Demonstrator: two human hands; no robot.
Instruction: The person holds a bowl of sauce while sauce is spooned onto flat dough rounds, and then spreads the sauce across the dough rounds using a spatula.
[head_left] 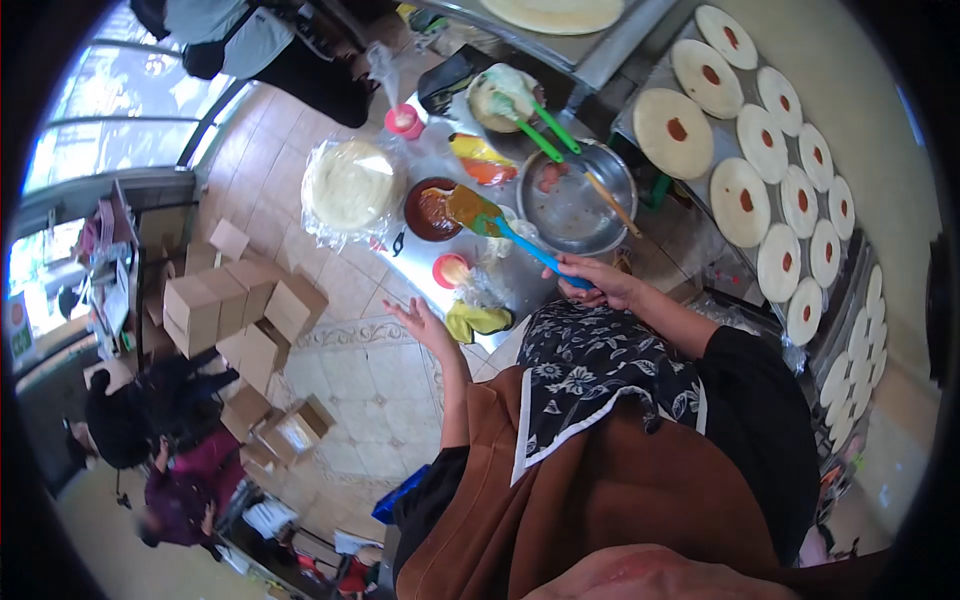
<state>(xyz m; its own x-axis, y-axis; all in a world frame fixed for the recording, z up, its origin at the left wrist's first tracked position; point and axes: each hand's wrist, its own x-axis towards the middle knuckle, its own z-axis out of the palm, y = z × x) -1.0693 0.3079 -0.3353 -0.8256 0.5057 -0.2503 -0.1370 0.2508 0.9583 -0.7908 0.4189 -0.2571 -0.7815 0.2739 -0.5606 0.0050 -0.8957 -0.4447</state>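
Blue-handled spatula (522, 242) is clasped in our right hand (598, 284), blade (470, 209) by the sauce bowl (432, 237); our left hand (424, 326) spreads empty.

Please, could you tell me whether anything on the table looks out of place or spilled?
I see no clear spill. Only the yellow cloth looks slightly untidy: it lies crumpled at the edge of the table, near a red cup.

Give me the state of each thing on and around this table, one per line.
Left hand, open, empty
Right hand, closed on the blue spatula
Blue spatula, held, blade smeared with sauce
Sauce bowl, uncovered, part-filled
Steel bowl, uncovered, mostly bare inside
Green spatulas, blades coated pale
Dough, covered in clear plastic
Rounds, many dabbed red
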